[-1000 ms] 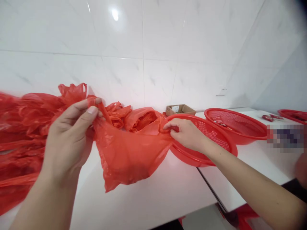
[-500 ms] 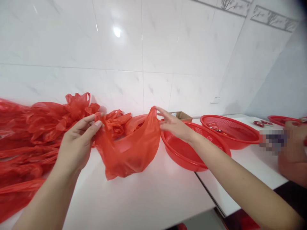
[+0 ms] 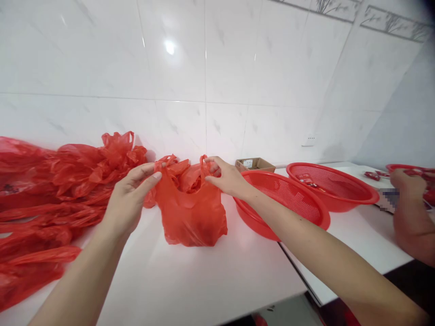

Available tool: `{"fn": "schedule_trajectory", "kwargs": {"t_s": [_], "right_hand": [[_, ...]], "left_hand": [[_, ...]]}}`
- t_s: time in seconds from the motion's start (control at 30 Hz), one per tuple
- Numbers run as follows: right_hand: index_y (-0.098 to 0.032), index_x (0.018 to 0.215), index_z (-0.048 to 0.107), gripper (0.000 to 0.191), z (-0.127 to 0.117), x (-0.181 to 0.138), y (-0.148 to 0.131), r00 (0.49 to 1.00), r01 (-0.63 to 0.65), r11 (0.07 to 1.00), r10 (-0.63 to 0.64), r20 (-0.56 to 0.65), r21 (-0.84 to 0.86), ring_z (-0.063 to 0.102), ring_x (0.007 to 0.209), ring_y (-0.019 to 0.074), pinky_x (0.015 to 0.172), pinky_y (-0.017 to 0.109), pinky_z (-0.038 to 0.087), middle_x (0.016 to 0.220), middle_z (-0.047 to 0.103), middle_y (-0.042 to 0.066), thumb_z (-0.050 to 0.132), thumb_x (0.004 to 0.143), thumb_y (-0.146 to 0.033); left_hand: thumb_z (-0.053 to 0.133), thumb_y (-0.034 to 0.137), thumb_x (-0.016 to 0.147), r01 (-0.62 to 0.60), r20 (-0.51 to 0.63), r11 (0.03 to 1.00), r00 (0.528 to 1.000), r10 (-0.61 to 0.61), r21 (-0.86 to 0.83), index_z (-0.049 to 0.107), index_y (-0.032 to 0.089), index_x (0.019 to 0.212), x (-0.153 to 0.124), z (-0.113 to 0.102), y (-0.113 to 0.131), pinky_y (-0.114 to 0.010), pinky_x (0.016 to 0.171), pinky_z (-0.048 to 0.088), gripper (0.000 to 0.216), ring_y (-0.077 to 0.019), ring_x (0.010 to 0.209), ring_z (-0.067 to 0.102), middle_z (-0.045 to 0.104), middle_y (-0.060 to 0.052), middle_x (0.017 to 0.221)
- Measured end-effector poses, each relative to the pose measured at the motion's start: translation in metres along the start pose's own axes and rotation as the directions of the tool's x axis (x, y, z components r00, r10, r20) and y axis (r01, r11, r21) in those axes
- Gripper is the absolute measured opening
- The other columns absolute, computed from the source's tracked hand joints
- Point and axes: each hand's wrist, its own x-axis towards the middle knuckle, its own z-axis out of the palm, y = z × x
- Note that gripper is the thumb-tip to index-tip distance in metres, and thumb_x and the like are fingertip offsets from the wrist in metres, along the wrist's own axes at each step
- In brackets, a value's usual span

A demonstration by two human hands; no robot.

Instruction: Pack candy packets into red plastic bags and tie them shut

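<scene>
A red plastic bag [image 3: 193, 217] hangs between my two hands, low over the white table. My left hand [image 3: 132, 194] pinches its left handle between thumb and fingers. The right handle is gripped by my right hand [image 3: 226, 176], fingers closed near the top of the loop. The lower part of the bag bulges, but what lies inside is hidden by the red plastic. Just behind it rests a smaller bunch of crumpled red bags [image 3: 188, 174].
A heap of red plastic bags [image 3: 68, 181] covers the table's left side. To the right stand a red basket [image 3: 282, 231] and a second basket [image 3: 340, 203] with small packets inside. A cardboard box [image 3: 256, 165] sits by the wall. At far right is another person's arm [image 3: 411, 213].
My hands have come closer together. The right hand moved left and now grips the right handle; the left hand shifted right. The bag hangs more upright and narrower at the top.
</scene>
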Motion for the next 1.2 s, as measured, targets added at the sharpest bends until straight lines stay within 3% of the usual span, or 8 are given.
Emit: {"fn": "schedule_trajectory", "kwargs": {"t_s": [0.17,0.37,0.5,0.67,0.83,0.9,1.03,1.2], "right_hand": [[-0.02,0.092,0.058,0.012,-0.007,0.017,-0.011,0.999,0.046,0.944,-0.046,-0.006,0.328,0.061,0.074,0.0119,0.071,0.026,0.049,0.083,0.064,0.0,0.056,0.082,-0.026],[-0.024,0.121,0.047,0.056,0.005,0.016,-0.022,0.953,-0.148,0.935,0.048,0.3,0.322,0.065,0.089,0.0188,0.077,0.032,0.052,0.098,0.067,0.004,0.07,0.077,-0.05],[-0.023,0.116,0.048,0.057,0.025,0.019,-0.026,0.943,-0.156,0.957,0.07,0.325,0.246,0.064,0.083,0.0197,0.071,0.033,0.051,0.088,0.064,0.002,0.077,0.071,-0.043],[-0.024,0.102,0.047,0.043,0.011,0.026,-0.035,0.968,-0.204,0.738,0.054,0.245,0.644,0.063,0.068,0.0133,0.062,0.025,0.051,0.075,0.061,-0.004,0.077,0.071,-0.028],[-0.023,0.085,0.046,0.035,-0.009,0.02,-0.047,0.88,-0.317,0.604,-0.1,0.464,0.731,0.062,0.061,0.0117,0.058,0.023,0.051,0.063,0.054,-0.008,0.077,0.071,-0.029],[-0.022,0.083,0.046,0.034,-0.007,0.017,-0.058,0.867,-0.283,0.631,-0.155,0.474,0.723,0.061,0.06,0.0109,0.056,0.022,0.049,0.065,0.057,-0.007,0.077,0.073,-0.03],[-0.02,0.079,0.048,0.027,0.007,0.017,-0.083,0.847,-0.111,0.749,-0.272,0.457,0.653,0.057,0.06,0.0096,0.058,0.022,0.049,0.066,0.058,-0.005,0.072,0.078,-0.034],[-0.02,0.086,0.058,0.007,0.01,0.018,-0.085,0.888,0.199,0.815,-0.385,0.253,0.544,0.061,0.088,0.0112,0.083,0.027,0.051,0.09,0.064,-0.001,0.06,0.085,-0.026]], "left_hand": [[0.069,0.034,0.082,0.045,0.235,0.988,0.972,-0.009,-0.148,0.064,0.024,0.116,0.006,0.006,0.001,-0.032,0.094,0.048,0.037,-0.0245,0.117,0.057,0.061,-0.006,0.128],[0.072,0.037,0.079,0.096,0.377,0.993,0.924,-0.06,-0.076,0.055,0.031,0.128,0.01,0.008,0.0,-0.038,0.089,0.054,0.052,-0.0277,0.111,0.063,0.066,-0.007,0.122],[0.074,0.036,0.077,0.13,0.383,0.991,0.917,-0.108,-0.032,0.05,0.033,0.133,0.01,0.009,0.0,-0.036,0.086,0.055,0.061,-0.0262,0.103,0.067,0.069,-0.007,0.113],[0.073,0.034,0.078,0.206,0.361,0.975,0.918,-0.166,-0.077,0.045,0.035,0.135,0.012,0.004,-0.005,-0.034,0.08,0.056,0.063,-0.0218,0.088,0.07,0.071,-0.004,0.099],[0.076,0.026,0.073,0.26,0.496,0.963,0.828,-0.263,0.077,0.034,0.039,0.142,0.013,-0.005,-0.007,-0.036,0.082,0.055,0.082,-0.0177,0.081,0.068,0.067,-0.001,0.099],[0.079,0.023,0.068,0.241,0.614,0.939,0.711,-0.343,0.245,0.044,0.036,0.137,0.011,-0.003,-0.001,-0.035,0.078,0.054,0.078,-0.0199,0.083,0.067,0.066,-0.001,0.094],[0.075,0.034,0.073,0.146,0.721,0.893,0.542,-0.432,0.425,0.069,0.024,0.084,0.006,0.014,0.013,-0.031,0.063,0.05,0.016,-0.0211,0.07,0.063,0.061,-0.002,0.07],[0.064,0.05,0.08,0.3,0.586,0.875,0.653,-0.479,0.381,0.065,0.023,0.074,0.008,0.029,0.011,-0.028,0.048,0.038,0.027,-0.0115,0.043,0.04,0.04,0.005,0.052]]}}
